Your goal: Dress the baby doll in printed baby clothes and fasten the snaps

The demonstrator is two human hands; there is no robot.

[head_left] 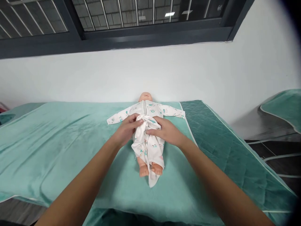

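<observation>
A baby doll (145, 96) lies on its back, head toward the wall and bare feet (156, 169) toward me. It wears a white printed top (153, 109) with both sleeves spread wide. White printed pants (154, 146) cover its legs. My left hand (129, 127) grips bunched white cloth at the doll's waist, thumb on top. On the other side of the same cloth, my right hand (166, 129) has its fingers closed on the fabric. A narrow white strip of cloth hangs between the feet and ends in a point on the bedding. The fingertips under the cloth are hidden.
A light green cover (70, 141) spreads under the doll, with a darker quilted cover (225, 150) to the right. Behind stands a white wall (117, 75) below a dark window frame (152, 36) with metal bars. Another green cloth (284, 106) hangs at the far right.
</observation>
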